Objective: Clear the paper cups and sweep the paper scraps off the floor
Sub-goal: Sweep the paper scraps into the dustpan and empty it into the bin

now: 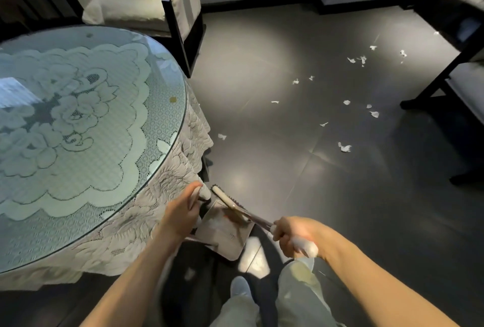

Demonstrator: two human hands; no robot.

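Paper scraps [344,147]: small torn white bits lying loose on the dark floor. They are scattered from the centre of the frame to the upper right, mostly well apart from one another and well apart from the dustpan.
Broom [245,212]: short, in the lower centre. Its slim handle slants from lower right to upper left, and the pale head bar with dark bristles sits over the dustpan's far edge. The right hand [293,235] grips the white-tipped end.
Dustpan [222,233]: flat greyish pan in the lower centre, tilted and somewhat blurred. The left hand [183,211] grips its white-capped handle.
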